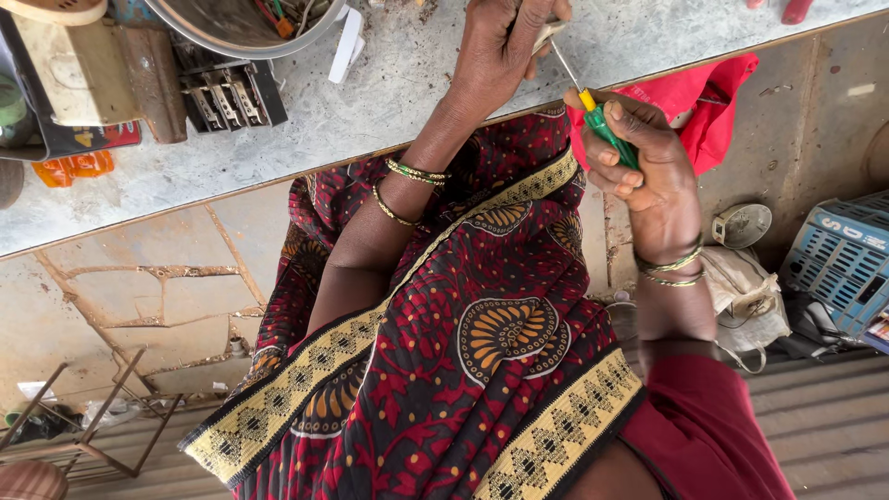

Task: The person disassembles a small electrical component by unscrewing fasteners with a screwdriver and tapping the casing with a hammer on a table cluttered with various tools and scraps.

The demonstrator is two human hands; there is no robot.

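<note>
The right hand (648,167) gripped a screwdriver (597,116) whose tip, at eleven o'clock, could slip (thin shaft) into the left hand (500,46), its fingers pinching a small part (548,34) over the table (389,102).

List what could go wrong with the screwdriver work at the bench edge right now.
1. The screwdriver tip points into the small part pinched in the left hand; a slip could jab those fingers.
2. The work is held in the air, not braced on the bench, so the right hand may wobble and drop it to the floor.
</note>
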